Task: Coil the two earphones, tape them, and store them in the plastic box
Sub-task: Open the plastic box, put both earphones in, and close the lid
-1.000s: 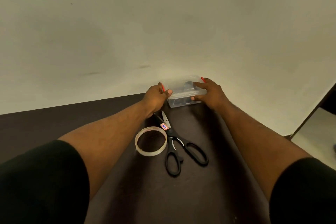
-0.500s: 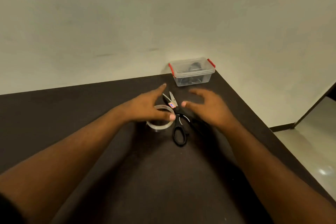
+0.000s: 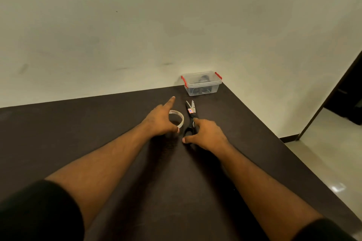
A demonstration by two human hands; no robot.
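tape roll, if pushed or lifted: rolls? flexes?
The tape roll lies flat on the table, so a push probably slides it, not rolls. Its ring looks thin and nearly spent: likely light, may flex when pinched.

One camera only (worn on the head) looks forward and down along both arms over the dark table [image 3: 98, 123], toward the wall [image 3: 137, 25].

A dark brown tabletop [image 3: 98, 133] meets a pale wall at its far edge. A clear, lidded plastic box [image 3: 201, 83] with red clips sits in the far right corner. Nearer, a roll of clear tape [image 3: 179, 118] lies just beside black-handled scissors [image 3: 191, 115], blades pointing toward the box.
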